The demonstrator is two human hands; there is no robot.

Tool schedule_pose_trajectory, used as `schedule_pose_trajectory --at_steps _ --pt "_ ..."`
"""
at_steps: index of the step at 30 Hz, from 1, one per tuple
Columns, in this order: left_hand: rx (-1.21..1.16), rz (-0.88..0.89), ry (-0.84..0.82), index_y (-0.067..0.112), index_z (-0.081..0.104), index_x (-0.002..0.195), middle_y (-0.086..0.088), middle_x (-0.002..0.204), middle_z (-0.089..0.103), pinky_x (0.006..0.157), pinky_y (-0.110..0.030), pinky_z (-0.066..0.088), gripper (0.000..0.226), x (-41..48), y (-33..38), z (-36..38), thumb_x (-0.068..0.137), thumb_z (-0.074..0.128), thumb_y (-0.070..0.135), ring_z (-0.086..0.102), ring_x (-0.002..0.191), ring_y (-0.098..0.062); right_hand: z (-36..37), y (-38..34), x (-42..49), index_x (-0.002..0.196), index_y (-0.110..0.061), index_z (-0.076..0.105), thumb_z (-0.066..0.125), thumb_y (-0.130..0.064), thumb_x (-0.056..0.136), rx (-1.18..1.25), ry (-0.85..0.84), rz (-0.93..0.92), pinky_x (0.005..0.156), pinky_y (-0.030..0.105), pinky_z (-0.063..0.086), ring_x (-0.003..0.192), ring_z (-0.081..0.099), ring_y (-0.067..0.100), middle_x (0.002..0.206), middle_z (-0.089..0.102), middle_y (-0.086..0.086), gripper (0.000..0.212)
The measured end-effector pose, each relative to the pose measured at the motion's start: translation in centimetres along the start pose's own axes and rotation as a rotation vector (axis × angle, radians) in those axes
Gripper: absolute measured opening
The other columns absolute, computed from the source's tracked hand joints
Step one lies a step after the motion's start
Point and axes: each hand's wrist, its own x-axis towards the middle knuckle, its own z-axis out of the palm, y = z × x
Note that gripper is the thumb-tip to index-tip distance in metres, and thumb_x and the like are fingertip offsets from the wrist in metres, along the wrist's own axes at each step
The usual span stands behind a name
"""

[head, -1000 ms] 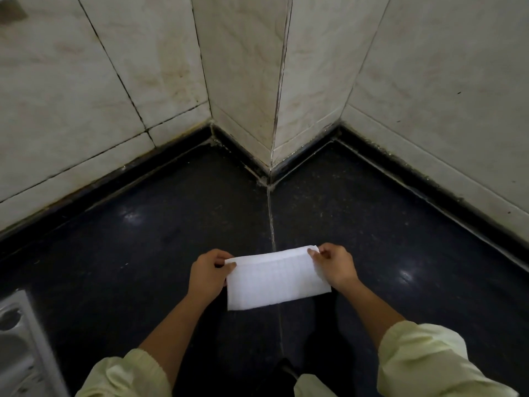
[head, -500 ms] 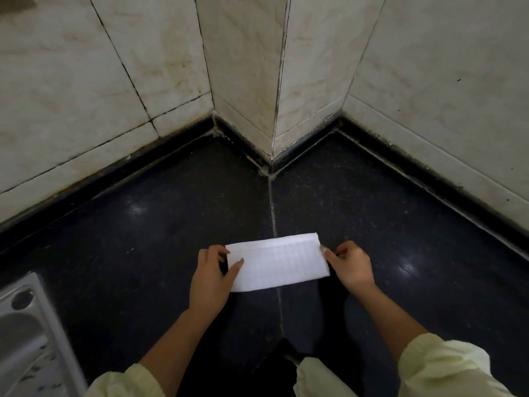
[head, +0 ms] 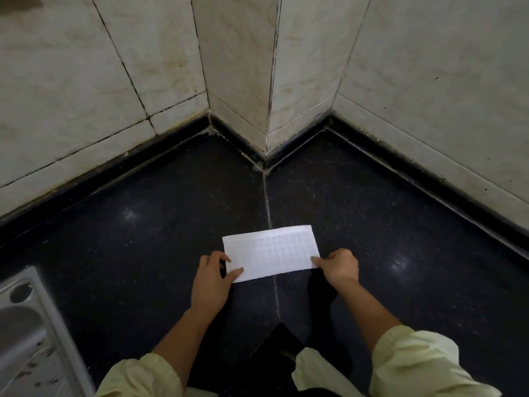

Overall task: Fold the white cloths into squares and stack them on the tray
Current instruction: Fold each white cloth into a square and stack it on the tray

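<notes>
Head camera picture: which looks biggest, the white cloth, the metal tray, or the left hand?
1. Metal tray, though the frame edge cuts it off and it sits nearer the camera.
2. White cloth.
3. Left hand, clearly smallest.

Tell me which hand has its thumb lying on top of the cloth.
The left hand: its thumb rests across the white cloth's near-left corner. The right hand only pinches the near-right corner.

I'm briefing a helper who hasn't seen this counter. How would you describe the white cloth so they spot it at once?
Start at the tiled wall corner that juts toward the dark counter, then follow the pale seam toward the person. The white cloth lies flat across that seam as a rectangle, left hand and right hand at its near corners. It is the only white thing on the black surface.
</notes>
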Motion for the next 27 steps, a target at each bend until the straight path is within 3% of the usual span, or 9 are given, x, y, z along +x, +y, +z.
schedule_pose_trajectory --at_steps 2,4,7,10,12,15,20,24,27 --pt "-0.003 0.002 -0.002 0.024 0.053 0.101 0.002 0.101 0.048 0.072 -0.028 0.048 0.030 0.1 -0.2 0.0 0.082 0.072 0.037 0.054 0.082 -0.013 0.1 -0.6 0.0 0.061 -0.007 0.052 0.077 -0.018 0.078 0.080 -0.025 0.072 0.058 0.029 0.044 0.059 0.053 0.018 0.065 0.055 0.006 0.032" --pt "-0.005 0.003 -0.007 0.024 0.053 0.101 0.002 0.099 0.048 0.070 -0.025 0.047 0.030 0.2 -0.2 -0.1 0.081 0.073 0.036 0.054 0.080 -0.012 0.0 -1.2 -0.1 0.078 -0.001 0.060 0.074 -0.014 0.078 0.145 -0.055 0.129 0.057 0.028 0.046 0.069 0.058 0.022 0.079 0.060 0.011 0.019" --pt "-0.010 0.010 -0.020 0.024 0.054 0.100 0.002 0.097 0.049 0.063 -0.020 0.042 0.030 0.4 -0.3 -0.1 0.080 0.074 0.036 0.053 0.077 -0.010 0.1 -1.6 -0.2 0.066 -0.004 0.054 0.069 -0.012 0.079 0.251 -0.087 0.137 0.052 0.027 0.041 0.060 0.051 0.019 0.069 0.054 0.008 0.021" --pt "-0.009 0.012 -0.043 0.024 0.054 0.100 0.003 0.097 0.049 0.059 -0.016 0.037 0.030 0.6 -0.3 -0.4 0.081 0.074 0.036 0.052 0.076 -0.008 0.0 -2.1 -0.1 0.067 -0.006 0.052 0.068 -0.014 0.079 0.343 -0.088 0.113 0.060 0.034 0.044 0.066 0.052 0.021 0.071 0.054 0.009 0.021" --pt "-0.004 0.009 -0.052 0.025 0.054 0.101 0.004 0.097 0.048 0.059 -0.015 0.037 0.031 0.6 -0.2 -0.6 0.081 0.073 0.037 0.052 0.076 -0.008 -0.1 -2.6 -0.1 0.079 -0.006 0.056 0.070 -0.014 0.080 0.427 -0.104 0.120 0.067 0.039 0.050 0.078 0.057 0.023 0.081 0.058 0.009 0.016" --pt "-0.013 0.010 -0.063 0.026 0.053 0.101 0.005 0.096 0.048 0.058 -0.014 0.036 0.030 0.4 -0.3 -0.7 0.081 0.074 0.036 0.052 0.076 -0.007 -0.1 -2.8 -0.1 0.104 -0.001 0.055 0.073 -0.012 0.080 0.535 -0.149 0.202 0.062 0.031 0.050 0.092 0.062 0.027 0.101 0.062 0.014 0.032" --pt "-0.113 0.005 -0.045 0.027 0.060 0.097 0.005 0.093 0.053 0.062 -0.014 0.040 0.022 0.5 -0.7 -0.8 0.081 0.075 0.032 0.055 0.075 -0.008 0.5 -3.8 -0.9 0.084 -0.007 0.064 0.065 -0.008 0.082 0.435 -0.060 0.014 0.077 0.038 0.052 0.088 0.062 0.025 0.094 0.066 0.010 0.003" --pt "-0.331 -0.065 -0.060 0.024 0.068 0.098 -0.002 0.094 0.063 0.069 -0.022 0.052 0.015 0.8 -1.4 -1.1 0.084 0.072 0.018 0.063 0.081 -0.019 2.2 -6.1 -2.7 0.075 -0.014 0.056 0.065 -0.007 0.079 0.343 -0.156 -0.155 0.075 0.040 0.051 0.081 0.062 0.024 0.085 0.065 0.008 0.013" --pt "-0.392 -0.096 -0.080 0.026 0.068 0.096 -0.002 0.093 0.067 0.072 -0.028 0.055 0.018 0.9 -1.4 -1.4 0.084 0.071 0.013 0.065 0.081 -0.019 4.1 -7.8 -4.1 0.071 -0.017 0.054 0.067 -0.006 0.077 0.224 -0.254 -0.244 0.074 0.039 0.052 0.074 0.059 0.023 0.075 0.061 0.005 0.018"
